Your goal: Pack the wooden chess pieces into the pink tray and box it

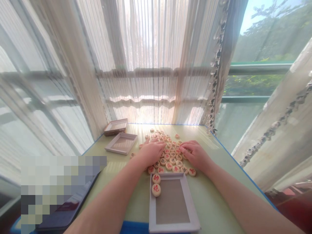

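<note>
Curtains (146,42) hang beyond the table (209,139), sheer and backlit; ruffled trim (215,65) runs down at right. Gap there shows a railing (263,69), trees (280,39) behind. Table pale green, blue-edged. Dark-screened device (70,208) (partly pixelated) at lower left.

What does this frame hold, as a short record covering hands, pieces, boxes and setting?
left hand: palm down over the game pieces
right hand: fingers curled at their right side; grip unclear
near box: open, two red-marked pieces at its far left corner
far left: open box, another box behind it
surface: pale green table
background: sheer curtains
</note>
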A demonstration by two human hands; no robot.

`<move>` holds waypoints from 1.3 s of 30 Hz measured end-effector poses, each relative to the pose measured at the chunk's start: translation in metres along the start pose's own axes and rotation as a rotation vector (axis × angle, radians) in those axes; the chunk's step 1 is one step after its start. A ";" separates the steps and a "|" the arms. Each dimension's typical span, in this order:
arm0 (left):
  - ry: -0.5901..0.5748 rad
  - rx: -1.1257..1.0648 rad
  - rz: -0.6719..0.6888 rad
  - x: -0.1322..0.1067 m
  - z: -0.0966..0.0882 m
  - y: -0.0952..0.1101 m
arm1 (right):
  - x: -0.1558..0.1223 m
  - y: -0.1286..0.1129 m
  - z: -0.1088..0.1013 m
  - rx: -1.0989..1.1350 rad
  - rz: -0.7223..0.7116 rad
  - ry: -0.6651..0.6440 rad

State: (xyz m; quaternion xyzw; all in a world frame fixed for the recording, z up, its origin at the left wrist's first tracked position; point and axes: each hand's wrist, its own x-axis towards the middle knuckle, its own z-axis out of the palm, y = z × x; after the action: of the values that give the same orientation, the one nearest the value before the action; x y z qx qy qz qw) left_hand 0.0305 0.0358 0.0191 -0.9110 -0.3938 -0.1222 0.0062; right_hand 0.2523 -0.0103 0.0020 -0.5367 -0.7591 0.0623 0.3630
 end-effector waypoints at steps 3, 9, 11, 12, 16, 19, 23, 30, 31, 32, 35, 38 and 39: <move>0.036 -0.009 -0.019 0.002 0.002 -0.004 | 0.001 -0.001 -0.001 0.008 0.003 0.002; 0.117 -0.062 -0.087 0.007 0.004 -0.010 | -0.001 -0.005 -0.005 0.011 -0.007 0.030; 0.170 -0.147 -0.096 0.007 0.004 -0.013 | -0.005 -0.014 -0.009 0.028 -0.054 -0.004; 0.209 -0.194 -0.097 0.006 0.004 -0.014 | -0.007 -0.020 -0.011 0.041 -0.085 -0.054; 0.385 -0.344 -0.103 0.003 0.001 -0.016 | -0.016 -0.046 -0.015 0.052 -0.173 -0.299; 0.436 -0.402 -0.116 0.001 -0.001 -0.018 | -0.018 -0.054 -0.013 0.048 -0.186 -0.366; 0.417 -0.465 -0.179 -0.002 -0.003 -0.023 | -0.016 -0.048 -0.010 0.057 -0.174 -0.349; 0.410 -0.633 -0.266 -0.006 -0.009 -0.025 | -0.014 -0.036 -0.004 0.007 -0.229 -0.250; 0.378 -0.694 -0.282 -0.007 -0.009 -0.022 | -0.014 -0.036 -0.003 -0.014 -0.228 -0.235; 0.335 -0.768 -0.297 -0.007 -0.010 -0.019 | -0.013 -0.035 -0.002 -0.035 -0.227 -0.222; 0.197 -1.002 -0.296 -0.008 -0.013 -0.009 | -0.013 -0.035 -0.002 -0.076 -0.238 -0.207; 0.095 -1.134 -0.267 -0.011 -0.018 0.001 | -0.014 -0.038 -0.006 -0.097 -0.236 -0.147; 0.061 -1.152 -0.268 -0.012 -0.019 0.003 | -0.015 -0.040 -0.007 -0.099 -0.230 -0.103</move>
State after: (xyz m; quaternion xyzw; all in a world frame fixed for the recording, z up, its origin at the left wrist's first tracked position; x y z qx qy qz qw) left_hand 0.0205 0.0224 0.0355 -0.7060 -0.3751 -0.3423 -0.4936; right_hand 0.2279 -0.0419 0.0190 -0.4597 -0.8354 0.0102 0.3013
